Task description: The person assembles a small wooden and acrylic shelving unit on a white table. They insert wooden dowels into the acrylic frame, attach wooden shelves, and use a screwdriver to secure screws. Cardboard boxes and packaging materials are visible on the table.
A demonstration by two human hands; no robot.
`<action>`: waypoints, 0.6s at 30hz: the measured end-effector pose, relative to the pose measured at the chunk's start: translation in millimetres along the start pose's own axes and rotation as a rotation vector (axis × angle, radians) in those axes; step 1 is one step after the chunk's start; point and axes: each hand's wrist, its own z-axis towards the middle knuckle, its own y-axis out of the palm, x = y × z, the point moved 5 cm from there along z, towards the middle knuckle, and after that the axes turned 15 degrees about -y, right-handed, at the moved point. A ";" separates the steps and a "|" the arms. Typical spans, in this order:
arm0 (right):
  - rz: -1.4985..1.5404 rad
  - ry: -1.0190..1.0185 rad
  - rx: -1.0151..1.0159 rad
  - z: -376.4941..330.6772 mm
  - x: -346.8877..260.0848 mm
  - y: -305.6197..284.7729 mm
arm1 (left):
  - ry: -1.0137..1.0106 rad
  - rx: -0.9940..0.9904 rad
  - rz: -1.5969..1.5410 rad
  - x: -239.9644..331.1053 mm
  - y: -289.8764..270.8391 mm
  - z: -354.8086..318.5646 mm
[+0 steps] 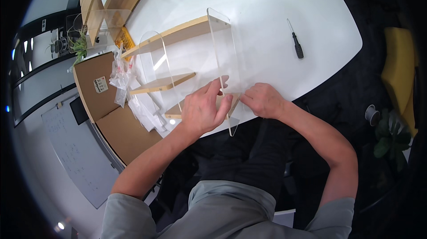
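A small shelf unit lies on the white table [267,7]: two clear acrylic side panels [224,47] joined by three light wooden boards [178,32]. My left hand [202,110] rests over the nearest wooden board, fingers against the right acrylic panel. My right hand [262,100] presses its fingertips on the outside of that same panel at the nearest board's end. Whether a small part is pinched there is hidden.
A black-handled screwdriver [296,43] lies to the right on the table. Clear plastic bags [122,76] and an open cardboard box [106,105] sit at the left. Another wood-and-acrylic shelf [106,3] stands at the far left corner. A potted plant [391,139] is on the floor.
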 end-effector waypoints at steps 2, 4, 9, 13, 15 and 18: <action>0.086 0.098 0.010 1.2 0.7 3.0 | 0.019 0.011 0.014 -0.8 0.6 0.2; 0.237 0.262 -0.108 3.4 8.1 5.7 | 0.009 0.009 0.022 -3.2 2.3 -0.6; 0.981 0.847 -0.108 0.5 27.5 24.3 | 0.007 0.003 0.033 -0.7 0.0 -0.7; 1.330 1.192 -0.129 -5.6 22.6 25.1 | 0.038 0.056 -0.021 -3.0 2.9 1.2; 1.257 1.170 -0.149 -0.5 20.9 17.3 | 0.043 0.077 -0.050 -3.5 1.9 1.1; 0.972 1.030 -0.116 2.1 17.1 11.6 | 0.017 0.059 -0.062 -4.2 0.9 0.9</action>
